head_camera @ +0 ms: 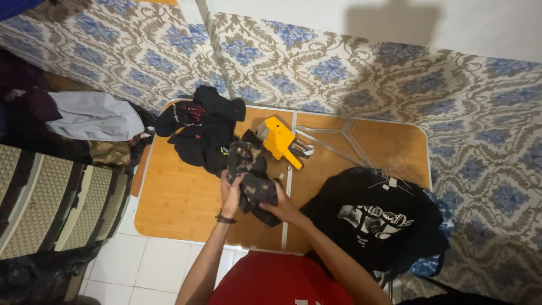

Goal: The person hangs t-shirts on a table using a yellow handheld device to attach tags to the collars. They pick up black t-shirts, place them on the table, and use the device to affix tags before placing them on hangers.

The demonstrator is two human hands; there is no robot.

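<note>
My left hand (230,193) and my right hand (280,207) both grip a dark mottled garment (251,175) over a low wooden folding table (180,197). The left hand clasps its left edge, and a dark band circles that wrist. Underneath, the right hand supports its lower right part. Just beyond lies a pile of black clothes (200,127) with a red patch. A yellow hand-held labelling tool (279,141) rests to the right of the pile.
A black printed T-shirt (375,217) drapes over the table's right front corner. Wire hangers (339,138) lie at the table's back right. Grey and dark clothes (93,116) sit on woven drawers (56,197) at left. Patterned blue-and-beige cushions line the wall.
</note>
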